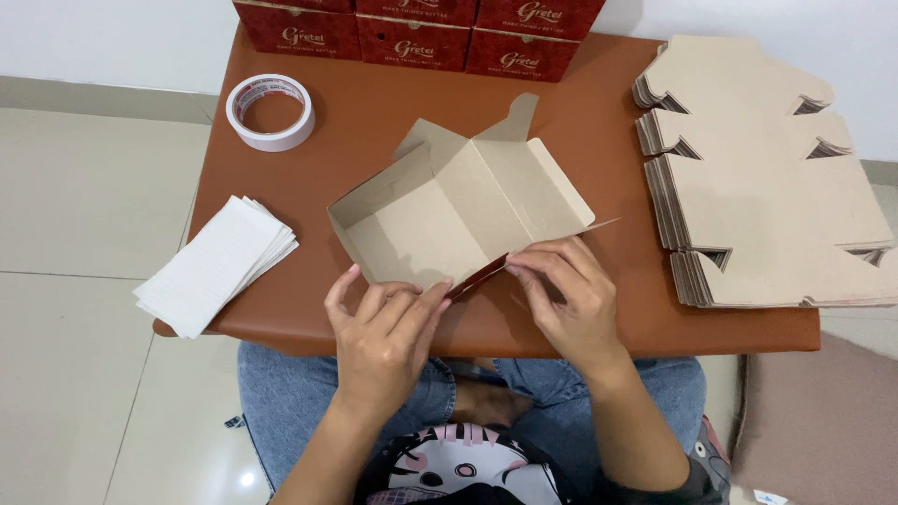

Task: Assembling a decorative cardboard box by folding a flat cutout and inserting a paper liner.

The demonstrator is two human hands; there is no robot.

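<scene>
From the head view, a half-folded cardboard box (458, 210) lies in the middle of the brown table (599, 140), close to the near edge. The left hand (388, 337) pinches the box's near edge with its fingertips. The right hand (571, 299) grips the near right flap beside it. A roll of tape (270, 112) sits far left, with bare table between it and the box. A stack of white paper sheets (213, 265) hangs over the left edge. A tall pile of flat box blanks (767, 178) fills the right side. Red boxes (412, 28) line the far edge.
</scene>
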